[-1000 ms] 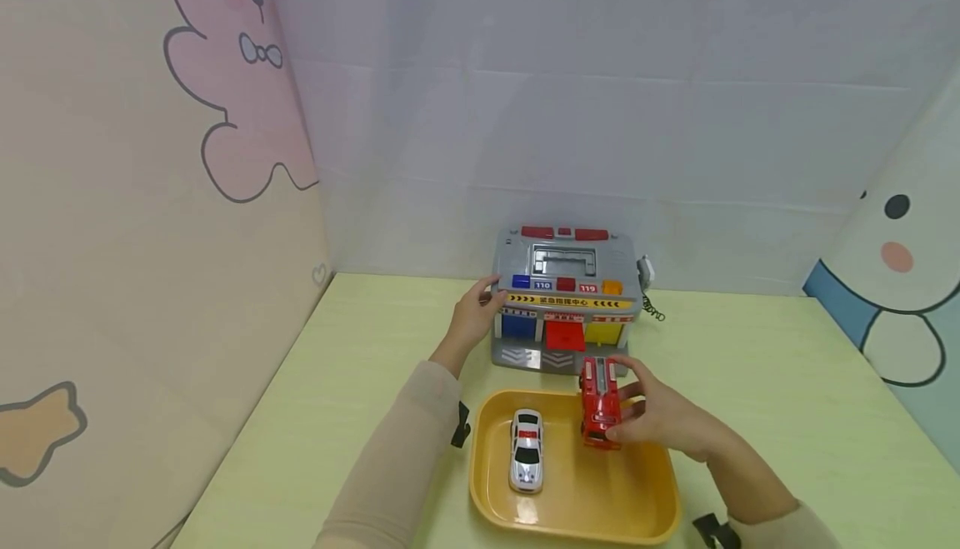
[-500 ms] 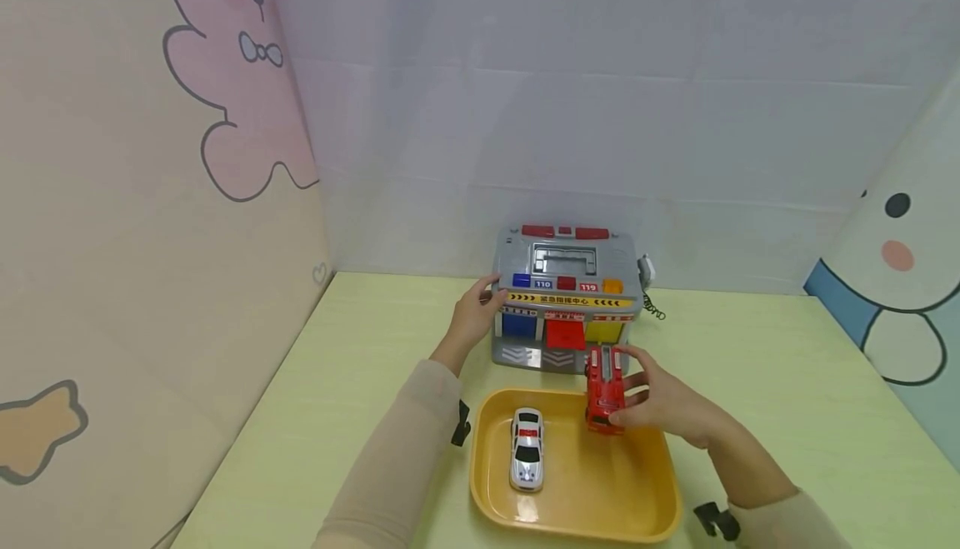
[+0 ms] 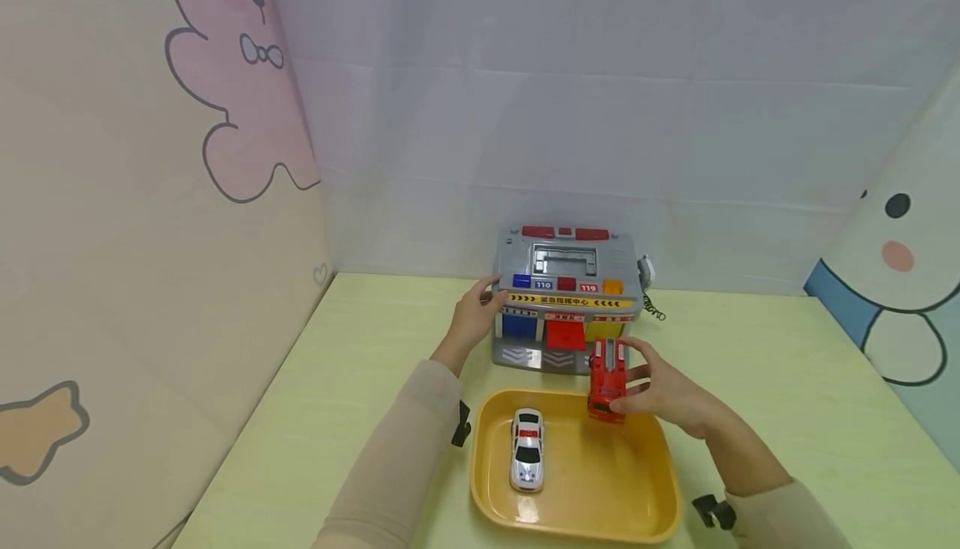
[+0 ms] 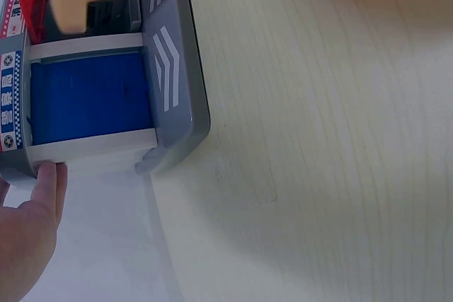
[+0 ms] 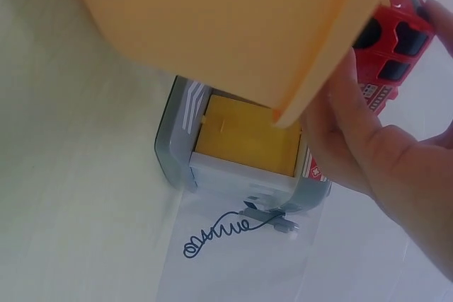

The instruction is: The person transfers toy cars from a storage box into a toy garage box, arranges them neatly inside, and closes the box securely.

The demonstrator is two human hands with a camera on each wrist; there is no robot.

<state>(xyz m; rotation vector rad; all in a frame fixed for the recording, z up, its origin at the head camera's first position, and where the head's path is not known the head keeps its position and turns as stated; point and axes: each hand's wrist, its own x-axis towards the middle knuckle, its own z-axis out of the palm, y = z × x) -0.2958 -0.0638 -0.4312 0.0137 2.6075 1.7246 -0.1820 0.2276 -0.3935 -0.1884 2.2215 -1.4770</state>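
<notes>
A grey toy emergency station (image 3: 558,357) stands at the table's back with blue, red and yellow doors. Its red middle door (image 3: 566,336) sticks outward, a dark opening showing behind it in the left wrist view; the blue door (image 4: 92,97) and yellow door (image 5: 248,136) are down. My left hand (image 3: 474,316) rests on the station's left side, fingers fairly straight against the wall. Between thumb and fingers, my right hand (image 3: 663,386) holds a red toy fire truck (image 3: 607,378) above the tray's far rim, in front of the station's right half.
A yellow tray (image 3: 573,524) lies in front of the station, with a white toy police car (image 3: 527,451) on its left side. A white toy handset (image 3: 647,271) with a dark coiled cord (image 3: 654,309) hangs at the station's right. A curtain wall closes off the back.
My right hand has carried the fire truck away from me and slightly right, from over the tray toward the station. The left hand, station and police car stay where they were.
</notes>
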